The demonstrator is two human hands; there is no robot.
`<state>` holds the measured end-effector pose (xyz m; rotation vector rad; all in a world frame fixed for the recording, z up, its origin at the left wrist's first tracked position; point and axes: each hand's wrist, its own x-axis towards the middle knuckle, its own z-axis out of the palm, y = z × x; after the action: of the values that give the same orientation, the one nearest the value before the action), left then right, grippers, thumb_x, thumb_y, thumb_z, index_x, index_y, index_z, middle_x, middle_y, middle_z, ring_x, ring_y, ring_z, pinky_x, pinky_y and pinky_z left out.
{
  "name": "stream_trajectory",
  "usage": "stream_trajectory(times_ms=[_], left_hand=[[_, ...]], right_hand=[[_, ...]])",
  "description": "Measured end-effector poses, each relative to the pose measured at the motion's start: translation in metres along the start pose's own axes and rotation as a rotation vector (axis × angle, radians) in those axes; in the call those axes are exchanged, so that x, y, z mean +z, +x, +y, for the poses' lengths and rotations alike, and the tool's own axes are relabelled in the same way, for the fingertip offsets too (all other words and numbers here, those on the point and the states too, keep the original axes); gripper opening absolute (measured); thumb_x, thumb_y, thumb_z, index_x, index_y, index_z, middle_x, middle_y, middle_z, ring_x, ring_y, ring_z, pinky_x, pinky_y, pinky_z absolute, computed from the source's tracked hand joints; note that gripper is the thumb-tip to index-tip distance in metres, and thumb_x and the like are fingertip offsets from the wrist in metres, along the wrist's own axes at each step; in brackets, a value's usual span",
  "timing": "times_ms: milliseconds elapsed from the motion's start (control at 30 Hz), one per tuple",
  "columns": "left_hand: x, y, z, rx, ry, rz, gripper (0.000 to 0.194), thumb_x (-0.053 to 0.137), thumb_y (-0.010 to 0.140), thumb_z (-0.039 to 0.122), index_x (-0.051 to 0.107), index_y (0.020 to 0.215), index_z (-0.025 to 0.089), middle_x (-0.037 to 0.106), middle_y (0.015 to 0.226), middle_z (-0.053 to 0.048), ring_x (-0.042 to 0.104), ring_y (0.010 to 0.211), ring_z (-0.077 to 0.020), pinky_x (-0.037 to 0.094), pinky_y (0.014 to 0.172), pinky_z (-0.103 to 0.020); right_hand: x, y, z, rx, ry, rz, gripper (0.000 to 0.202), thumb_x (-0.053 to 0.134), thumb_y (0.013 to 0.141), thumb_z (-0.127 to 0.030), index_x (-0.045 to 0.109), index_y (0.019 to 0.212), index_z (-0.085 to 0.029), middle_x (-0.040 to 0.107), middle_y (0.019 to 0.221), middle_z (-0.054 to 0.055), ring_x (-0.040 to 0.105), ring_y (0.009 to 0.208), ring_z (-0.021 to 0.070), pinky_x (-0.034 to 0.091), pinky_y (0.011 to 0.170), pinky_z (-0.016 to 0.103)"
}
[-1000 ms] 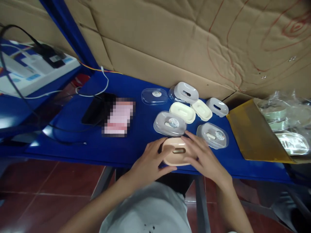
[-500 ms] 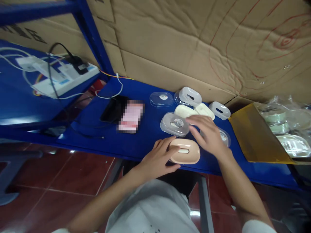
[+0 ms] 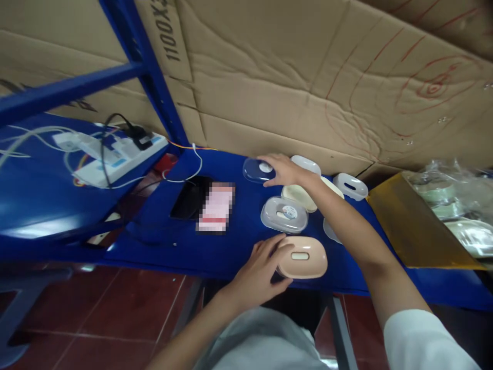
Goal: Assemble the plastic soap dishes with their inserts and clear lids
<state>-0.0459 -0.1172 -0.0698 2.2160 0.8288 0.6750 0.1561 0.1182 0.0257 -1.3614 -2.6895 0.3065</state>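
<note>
A glossy peach oval dish with a slot in its middle sits near the table's front edge. My left hand is closed around its left side. Farther back, my right hand reaches over a clear plastic lid with a round sticker, fingers apart at its right edge; whether they touch it is not clear. Between the hands lies a white dish under a clear lid. Cream dishes and a white dish are partly hidden by my right hand and forearm.
A white slotted dish stands by a yellow-brown box flap, with bagged dishes at the right. A pixelated phone lies on a black object. A power strip with cables is at the left, cardboard behind.
My right hand has moved left and back, from beside the lidded white dish to the clear lid. My left hand stays on the peach dish. The camera view has shifted.
</note>
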Motion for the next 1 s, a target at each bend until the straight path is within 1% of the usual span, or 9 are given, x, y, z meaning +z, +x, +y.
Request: stream_trajectory(times_ms=[100,167,267,300,367,433,500,667,1000], left_hand=[[-0.003,0.001,-0.002,-0.007,-0.052,-0.008,0.083,0.078,0.093,0.022,0.035,0.163,0.033,0.046,0.167,-0.013,0.047,0.153,-0.0348,0.044,0.124,-0.058],[-0.004,0.002,-0.003,-0.011,-0.079,-0.026,0.091,0.081,0.09,0.021,0.03,0.164,0.034,0.049,0.166,-0.013,0.049,0.152,-0.035,0.044,0.123,-0.059],[-0.005,0.004,-0.004,-0.026,-0.098,-0.048,0.094,0.084,0.089,0.023,0.029,0.164,0.037,0.054,0.163,-0.011,0.054,0.147,-0.0356,0.046,0.121,-0.059],[-0.006,0.004,-0.004,-0.035,-0.096,-0.047,0.093,0.083,0.089,0.025,0.03,0.164,0.037,0.055,0.162,-0.011,0.055,0.146,-0.0358,0.047,0.12,-0.059],[-0.006,0.005,-0.002,-0.051,-0.086,-0.04,0.09,0.081,0.091,0.029,0.032,0.165,0.037,0.055,0.162,-0.011,0.056,0.144,-0.0361,0.047,0.119,-0.059],[-0.005,0.006,-0.001,-0.062,-0.078,-0.04,0.088,0.081,0.092,0.035,0.033,0.165,0.036,0.055,0.163,-0.011,0.056,0.145,-0.036,0.046,0.119,-0.059],[-0.004,0.006,0.0,-0.066,-0.071,-0.038,0.088,0.081,0.092,0.041,0.034,0.165,0.034,0.054,0.163,-0.012,0.056,0.145,-0.0357,0.045,0.12,-0.059],[-0.001,0.006,-0.001,-0.049,-0.06,-0.031,0.09,0.08,0.093,0.038,0.03,0.167,0.034,0.05,0.167,-0.012,0.054,0.147,-0.0339,0.043,0.121,-0.057],[-0.006,0.007,-0.006,-0.01,-0.082,-0.102,0.082,0.074,0.099,0.034,0.029,0.167,0.04,0.046,0.17,-0.009,0.045,0.155,-0.0325,0.037,0.125,-0.055]], right_hand=[[-0.01,-0.092,-0.021,-0.05,0.092,0.285,0.093,0.081,0.093,-0.051,0.033,0.17,-0.03,0.044,0.171,0.01,0.041,0.158,0.0356,0.034,0.13,0.059],[-0.001,-0.168,-0.041,0.02,0.168,0.39,0.095,0.077,0.095,-0.059,0.027,0.172,-0.034,0.042,0.172,0.009,0.041,0.159,0.0368,0.04,0.128,0.059],[0.039,-0.267,-0.07,0.164,0.26,0.473,0.095,0.072,0.095,-0.064,0.027,0.173,-0.033,0.042,0.172,0.014,0.044,0.156,0.0406,0.046,0.123,0.062],[0.055,-0.289,-0.078,0.205,0.272,0.486,0.094,0.071,0.096,-0.063,0.027,0.173,-0.032,0.042,0.171,0.016,0.044,0.156,0.0409,0.047,0.122,0.062],[0.083,-0.315,-0.091,0.258,0.275,0.495,0.09,0.071,0.097,-0.06,0.03,0.172,-0.032,0.043,0.171,0.017,0.044,0.156,0.0405,0.049,0.12,0.061],[0.1,-0.32,-0.099,0.241,0.269,0.491,0.086,0.073,0.098,-0.054,0.033,0.171,-0.032,0.043,0.17,0.016,0.046,0.155,0.0391,0.051,0.119,0.059],[0.105,-0.312,-0.103,0.181,0.251,0.47,0.08,0.074,0.099,-0.047,0.038,0.169,-0.035,0.042,0.171,0.015,0.046,0.155,0.0373,0.051,0.12,0.059],[0.099,-0.296,-0.104,0.075,0.156,0.394,0.072,0.072,0.101,-0.038,0.041,0.166,-0.038,0.045,0.17,0.01,0.038,0.161,0.0352,0.045,0.124,0.065],[0.102,-0.292,-0.104,0.051,0.111,0.32,0.074,0.069,0.104,-0.034,0.035,0.169,-0.037,0.038,0.174,0.01,0.028,0.164,0.0378,0.045,0.123,0.067]])
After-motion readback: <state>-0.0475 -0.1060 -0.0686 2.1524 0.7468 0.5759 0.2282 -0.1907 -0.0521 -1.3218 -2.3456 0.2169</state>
